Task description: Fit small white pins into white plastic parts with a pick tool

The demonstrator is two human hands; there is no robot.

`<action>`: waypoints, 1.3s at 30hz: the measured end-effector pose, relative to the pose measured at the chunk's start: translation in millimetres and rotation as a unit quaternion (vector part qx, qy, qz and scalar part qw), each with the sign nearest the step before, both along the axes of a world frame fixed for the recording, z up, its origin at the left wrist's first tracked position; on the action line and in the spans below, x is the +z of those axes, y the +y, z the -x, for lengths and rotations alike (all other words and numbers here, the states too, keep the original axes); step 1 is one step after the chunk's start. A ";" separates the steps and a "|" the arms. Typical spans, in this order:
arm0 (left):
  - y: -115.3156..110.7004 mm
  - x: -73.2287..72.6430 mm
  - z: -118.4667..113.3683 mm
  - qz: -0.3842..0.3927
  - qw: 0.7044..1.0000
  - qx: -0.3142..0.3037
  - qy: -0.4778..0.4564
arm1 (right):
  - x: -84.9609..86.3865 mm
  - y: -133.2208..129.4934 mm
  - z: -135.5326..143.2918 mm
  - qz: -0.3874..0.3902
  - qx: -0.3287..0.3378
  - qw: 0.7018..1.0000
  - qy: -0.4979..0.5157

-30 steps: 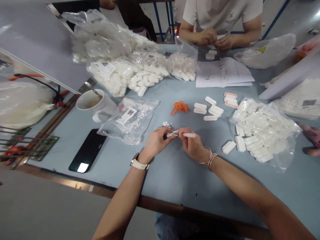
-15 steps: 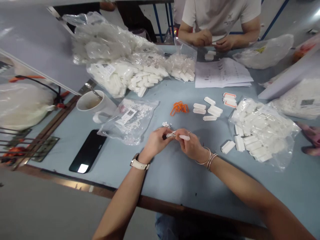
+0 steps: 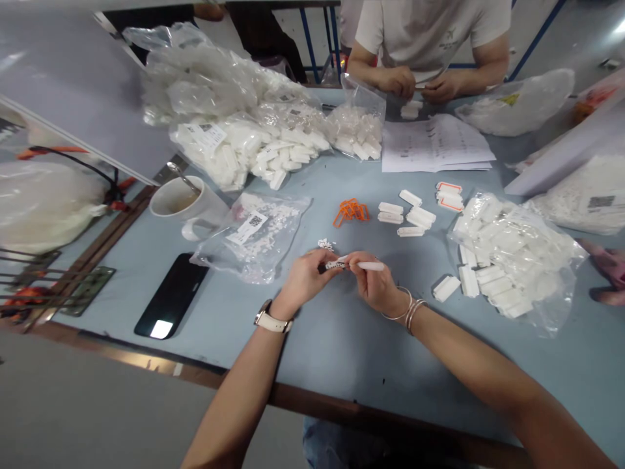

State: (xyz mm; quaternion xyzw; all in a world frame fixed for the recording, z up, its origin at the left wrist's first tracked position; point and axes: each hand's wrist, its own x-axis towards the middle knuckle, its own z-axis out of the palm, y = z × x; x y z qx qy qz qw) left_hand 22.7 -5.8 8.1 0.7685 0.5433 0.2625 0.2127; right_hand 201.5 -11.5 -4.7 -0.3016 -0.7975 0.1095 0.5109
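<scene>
My left hand, above a pale watch strap, is closed on a small white plastic part with dark spots along its face. My right hand pinches a slim white pen-like tool, its tip end at the part's right side. Just beyond my left fingers lies a small heap of tiny white pieces. Farther off is a pile of orange frames. To the right of those sit several white plastic housings, and a couple with orange edging.
A clear bag of white housings spills at right. On the left are a bag of tiny pieces, a mug with a spoon and a phone. Large bags and printed sheets lie behind. A person works opposite.
My right hand has shifted slightly, and the pen-like tool now lies flatter, showing more of its length. My left hand keeps its hold on the white part.
</scene>
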 end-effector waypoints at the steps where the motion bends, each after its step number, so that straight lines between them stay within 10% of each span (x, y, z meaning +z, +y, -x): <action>1: -0.1 0.5 -0.1 0.002 1.000 0.000 -0.001 | -0.1 0.1 -0.1 -0.003 0.001 1.000 -0.002; 39: 0.0 -2.7 1.2 0.013 1.000 0.008 -0.008 | 2.1 -3.0 -0.9 -0.003 -0.009 1.000 0.020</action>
